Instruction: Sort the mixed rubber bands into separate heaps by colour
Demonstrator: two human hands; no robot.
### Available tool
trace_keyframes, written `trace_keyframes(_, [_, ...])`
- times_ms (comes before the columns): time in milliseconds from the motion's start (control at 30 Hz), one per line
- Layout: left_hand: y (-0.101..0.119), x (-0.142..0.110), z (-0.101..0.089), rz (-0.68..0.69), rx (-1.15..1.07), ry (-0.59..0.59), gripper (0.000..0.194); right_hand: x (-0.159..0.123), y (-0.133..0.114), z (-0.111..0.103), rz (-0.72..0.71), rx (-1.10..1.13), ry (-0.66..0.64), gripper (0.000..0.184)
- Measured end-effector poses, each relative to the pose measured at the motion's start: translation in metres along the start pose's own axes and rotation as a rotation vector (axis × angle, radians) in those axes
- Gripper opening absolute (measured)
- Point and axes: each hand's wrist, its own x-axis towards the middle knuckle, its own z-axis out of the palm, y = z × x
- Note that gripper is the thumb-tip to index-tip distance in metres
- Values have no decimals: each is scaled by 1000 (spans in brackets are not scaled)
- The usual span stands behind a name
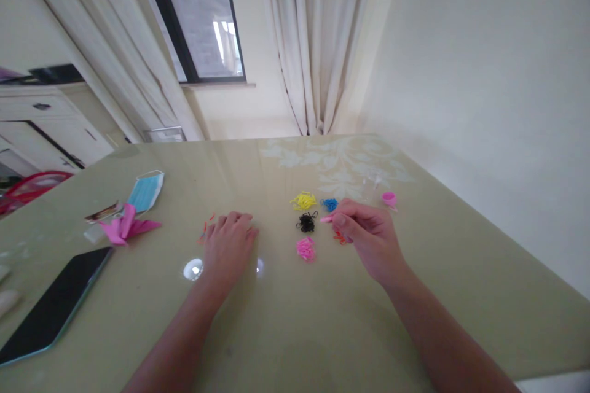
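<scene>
My left hand (229, 245) lies palm down on the table, fingers slightly spread, holding nothing that I can see. A few small orange and blue bits (203, 233) show at its left edge. Pinched between thumb and fingers, my right hand (366, 230) has a small pink piece (326, 219) with its tip sticking out to the left. Around it sit small piles of what look like rubber bands: yellow (303, 201), blue (329, 204), black (306, 221) and pink (306, 249). A red-orange pile (338, 237) is partly covered by my right hand.
Beyond my right hand stand a clear cup (371, 183) and a small pink cup-like item (389, 199). At left lie a pink folded-paper bird (125, 226), a blue face mask (146, 191) and a dark-screened tablet or phone (58, 301). A wall (498, 104) borders the table's right side.
</scene>
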Motion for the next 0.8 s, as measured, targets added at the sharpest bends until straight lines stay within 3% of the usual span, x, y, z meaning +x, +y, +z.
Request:
trace_keyframes(133, [-4,0,0,-50,98,-77,33,-1,3,-2,8,8,4,15])
trace_keyframes(400, [-15,12,11,5,47,-92,36,3,0,-1,6,-64,-9,14])
trace_keyframes(500, [-15,12,12,-5,31,-89,35,5,9,-2,1,-233,-61,12])
trace_keyframes(633, [-13,10,12,12,46,-47,33,7,27,0,24,-599,-241,6])
trace_keyframes(733, [-11,11,11,29,0,47,28,7,37,2,72,-814,-336,8])
trace_keyframes(800, [-9,13,10,19,-155,152,24,6,40,4,93,-890,-375,9])
